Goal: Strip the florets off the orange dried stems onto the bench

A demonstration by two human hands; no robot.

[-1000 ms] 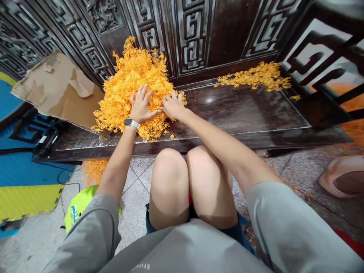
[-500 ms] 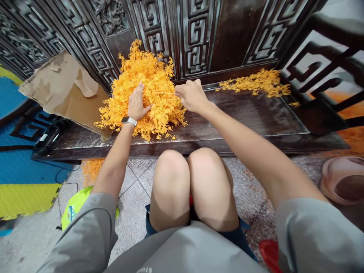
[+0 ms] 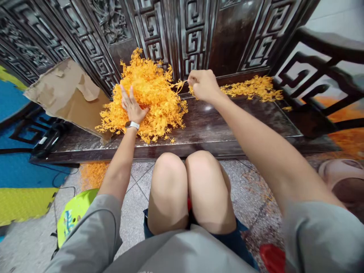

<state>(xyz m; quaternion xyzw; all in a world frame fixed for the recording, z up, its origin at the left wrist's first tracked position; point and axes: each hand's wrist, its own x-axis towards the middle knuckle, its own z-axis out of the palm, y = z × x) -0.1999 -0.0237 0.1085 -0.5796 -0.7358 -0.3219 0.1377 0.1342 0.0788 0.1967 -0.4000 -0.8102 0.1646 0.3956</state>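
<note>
A tall tangled heap of small orange-yellow plastic sprigs (image 3: 159, 85) sits on a dark wooden bench seat (image 3: 216, 121). My left hand (image 3: 134, 109), with a watch on its wrist, lies on the heap's left front side, fingers spread. To the right of the heap, my right hand (image 3: 205, 85) is closed in a pinch on an orange plastic sprig, whose thin strands (image 3: 180, 85) stretch toward the heap. The fingertips partly hide what they grip. Farther right along the seat's back edge lies a looser, flatter row of the same orange pieces (image 3: 256, 88).
A torn cardboard piece (image 3: 71, 94) leans left of the heap. Behind rises the bench's carved wooden back (image 3: 196, 34); an openwork armrest (image 3: 315, 76) stands at right. More orange pieces (image 3: 93, 174) and a lime-green bag (image 3: 75, 212) are below on the floor.
My right hand has moved right, away from the heap, drawing orange strands out with it. My left hand stays on the heap, its fingers spread wider.
</note>
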